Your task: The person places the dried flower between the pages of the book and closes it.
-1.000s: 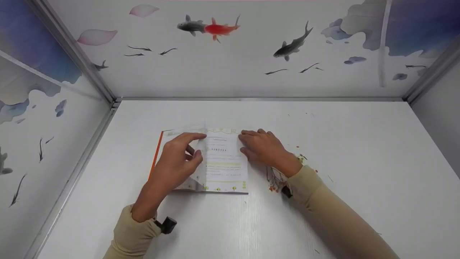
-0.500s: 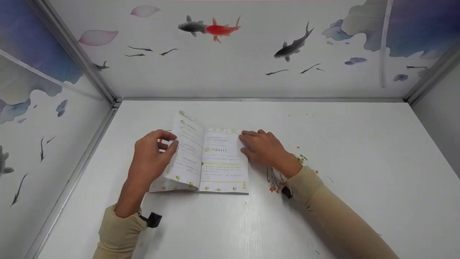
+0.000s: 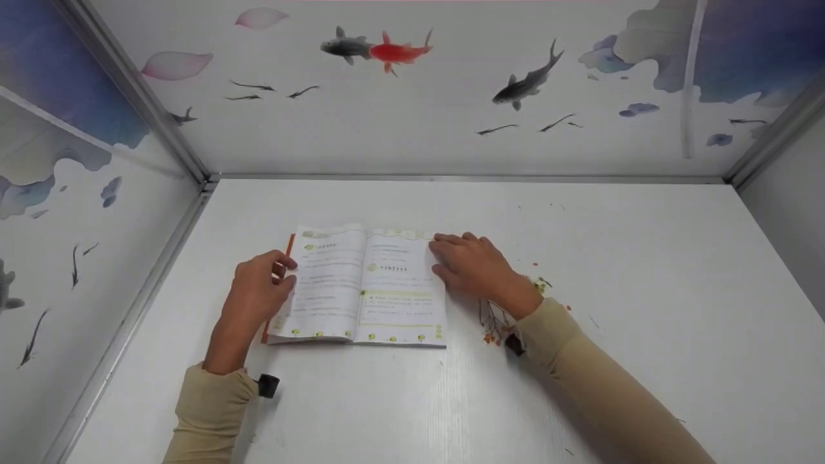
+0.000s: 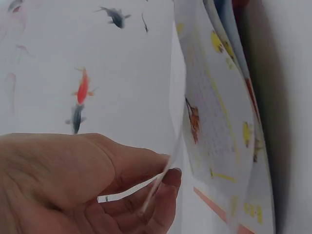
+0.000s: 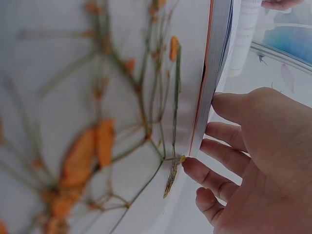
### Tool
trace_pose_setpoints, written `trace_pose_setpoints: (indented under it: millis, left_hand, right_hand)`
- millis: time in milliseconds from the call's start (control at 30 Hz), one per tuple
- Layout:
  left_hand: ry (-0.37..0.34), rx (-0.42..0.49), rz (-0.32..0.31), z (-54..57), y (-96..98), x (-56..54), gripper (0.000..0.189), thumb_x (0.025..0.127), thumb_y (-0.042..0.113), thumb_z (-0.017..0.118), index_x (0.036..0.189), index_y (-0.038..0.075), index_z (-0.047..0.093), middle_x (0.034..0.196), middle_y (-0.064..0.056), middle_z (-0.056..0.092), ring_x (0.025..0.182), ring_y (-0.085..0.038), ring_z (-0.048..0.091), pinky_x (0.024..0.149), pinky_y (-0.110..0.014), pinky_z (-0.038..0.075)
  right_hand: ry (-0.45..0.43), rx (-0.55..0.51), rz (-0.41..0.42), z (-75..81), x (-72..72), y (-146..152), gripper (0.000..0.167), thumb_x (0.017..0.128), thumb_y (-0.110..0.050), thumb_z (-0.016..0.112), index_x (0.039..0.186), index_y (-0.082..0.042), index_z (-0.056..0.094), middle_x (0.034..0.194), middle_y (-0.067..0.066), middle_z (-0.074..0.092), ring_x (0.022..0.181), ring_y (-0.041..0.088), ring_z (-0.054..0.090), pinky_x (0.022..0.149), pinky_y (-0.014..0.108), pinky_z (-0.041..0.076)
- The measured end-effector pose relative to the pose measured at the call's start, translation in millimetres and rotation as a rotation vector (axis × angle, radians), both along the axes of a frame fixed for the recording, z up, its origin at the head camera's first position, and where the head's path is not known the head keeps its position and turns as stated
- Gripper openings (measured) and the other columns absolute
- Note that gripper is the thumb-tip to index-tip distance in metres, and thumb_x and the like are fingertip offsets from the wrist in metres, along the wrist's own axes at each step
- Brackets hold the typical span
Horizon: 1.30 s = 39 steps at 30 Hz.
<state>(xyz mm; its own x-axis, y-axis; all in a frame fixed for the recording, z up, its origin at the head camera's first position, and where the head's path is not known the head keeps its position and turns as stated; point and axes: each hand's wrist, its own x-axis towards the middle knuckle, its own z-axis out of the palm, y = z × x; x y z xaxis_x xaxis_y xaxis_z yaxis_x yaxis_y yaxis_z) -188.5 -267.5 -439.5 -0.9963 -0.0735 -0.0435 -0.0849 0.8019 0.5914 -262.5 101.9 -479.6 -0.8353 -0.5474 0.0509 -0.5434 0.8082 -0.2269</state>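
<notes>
A book (image 3: 401,303) lies spread on the white table, printed pages up, with a strip of orange cover showing at its left edge. At that edge is my left hand (image 3: 252,287); in the left wrist view its thumb and fingers (image 4: 141,168) pinch the edge of a thin page (image 4: 177,92). My right hand (image 3: 474,265) rests at the right margin of the book, fingers extended. In the right wrist view, the fingertips lie along the page block (image 5: 210,83), with the thumb near its edge.
Just right of the book, partly under the right wrist, lies a thin branching sprig (image 3: 493,321) with orange bits. Small scraps (image 3: 568,308) are scattered on the table (image 3: 644,270). Panels painted with fish (image 3: 403,53) enclose the back and sides.
A page has swung over from right to left and now lies nearly flat on the left side. My left hand moved left and down with it. The right hand stayed put.
</notes>
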Motion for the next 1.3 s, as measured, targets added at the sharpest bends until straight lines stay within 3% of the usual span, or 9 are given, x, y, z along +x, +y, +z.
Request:
trace_pose_setpoints:
  millis: [233,400,500,700,867,967,1100,1300]
  left_hand:
    - [-0.063,-0.038,0.004,-15.2,-7.9,-6.6,0.025,0.104,0.004,0.066,0.129,0.001,0.071,0.116,-0.021,0.068,0.107,-0.035,0.066,0.082,-0.042,0.055]
    - [-0.064,-0.064,-0.009,-20.3,-6.2,-9.6,0.028,0.104,0.004,0.066,0.131,0.003,0.070,0.108,-0.019,0.066,0.096,-0.031,0.061,0.077,-0.039,0.050]
    - [-0.038,-0.127,-0.017,-20.9,-1.2,-9.5,0.029,0.103,0.002,0.066,0.131,0.002,0.071,0.113,-0.023,0.065,0.099,-0.034,0.061,0.081,-0.046,0.052]
    - [0.114,-0.280,-0.017,-20.1,20.9,-14.0,0.041,0.096,-0.008,0.064,0.134,0.006,0.071,0.149,-0.027,0.057,0.137,-0.051,0.055,0.105,-0.069,0.048]
    - [0.318,-0.239,-0.167,-20.1,48.0,-21.5,0.039,0.099,-0.009,0.063,0.133,0.007,0.072,0.143,-0.019,0.066,0.136,-0.042,0.061,0.106,-0.061,0.051]
    - [0.370,-0.221,-0.264,-22.9,63.7,-25.1,0.032,0.103,0.001,0.066,0.133,0.009,0.073,0.143,-0.015,0.067,0.137,-0.037,0.063,0.107,-0.058,0.053]
    - [0.327,-0.208,-0.328,-31.8,76.9,-29.6,0.032,0.105,0.017,0.070,0.137,0.011,0.072,0.154,-0.018,0.060,0.146,-0.039,0.056,0.112,-0.062,0.049]
    - [0.219,-0.195,-0.317,-44.4,82.5,-34.8,0.039,0.108,0.026,0.069,0.145,0.015,0.068,0.164,-0.021,0.050,0.154,-0.043,0.046,0.117,-0.067,0.044]
  right_hand:
    - [0.013,0.002,0.006,-0.5,-0.1,0,0.049,0.111,-0.035,0.061,0.154,-0.013,0.060,0.163,0.009,0.058,0.135,0.040,0.062,0.106,0.059,0.052]
    - [0.031,0.010,0.014,-0.9,-0.3,0,0.049,0.111,-0.036,0.061,0.154,-0.012,0.061,0.162,0.009,0.058,0.133,0.039,0.063,0.104,0.058,0.053]
    - [0.029,0.005,0.016,-1.2,-0.1,0,0.049,0.112,-0.035,0.061,0.154,-0.012,0.060,0.162,0.009,0.058,0.134,0.039,0.063,0.104,0.058,0.053]
    - [0.012,0.001,0.006,-2.1,-0.1,0,0.049,0.112,-0.035,0.060,0.155,-0.012,0.060,0.164,0.010,0.056,0.136,0.039,0.062,0.106,0.059,0.052]
    - [-0.008,-0.004,0.001,-1.2,0.5,-1,0.050,0.112,-0.036,0.059,0.156,-0.013,0.059,0.165,0.009,0.055,0.138,0.039,0.061,0.107,0.059,0.051]
    - [0.002,-0.005,0.007,-1.6,0.6,-1,0.050,0.112,-0.036,0.060,0.156,-0.012,0.059,0.165,0.010,0.055,0.137,0.039,0.062,0.105,0.059,0.052]
    - [0.015,-0.015,0.013,-1.7,0.2,-1,0.049,0.111,-0.035,0.061,0.155,-0.011,0.060,0.164,0.011,0.056,0.137,0.040,0.062,0.106,0.059,0.053]
    - [-0.029,-0.011,0.018,0.3,-2.1,4,0.051,0.112,-0.035,0.061,0.158,-0.013,0.057,0.166,0.009,0.053,0.141,0.041,0.059,0.109,0.061,0.050]
